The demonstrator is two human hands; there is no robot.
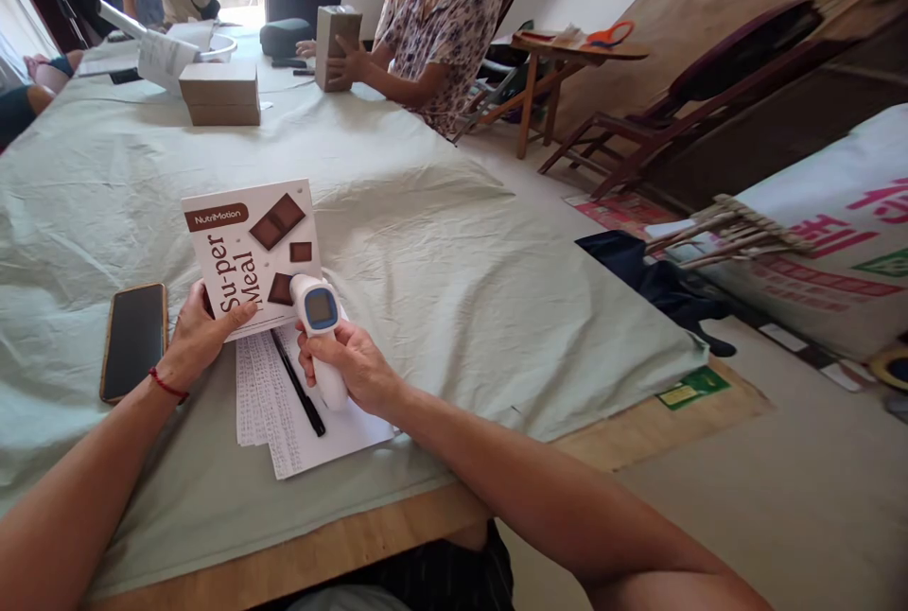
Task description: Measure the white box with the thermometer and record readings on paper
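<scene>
My left hand (195, 332) grips the lower left edge of a white box (266, 237) printed "NutriMotion Su-per Meal" with brown chocolate squares, its thumb lying across the front. In my right hand (361, 365) is a white infrared thermometer (319, 322) with a blue-rimmed screen, its head close against the box's lower right part. Whether the two touch, I cannot tell. Beneath them lie handwritten paper sheets (294, 441) with a black pen (298, 384) on top. A dark-screened phone (134, 341) rests left of my left hand.
A pale cloth (454, 308) covers the table. At the far end stand a cardboard box (221, 96), a white basin (219, 48) and a dark case (286, 37). A person (440, 43) there holds another box (337, 48). Chairs, a small table (567, 48) and a big white sack (815, 233) are right.
</scene>
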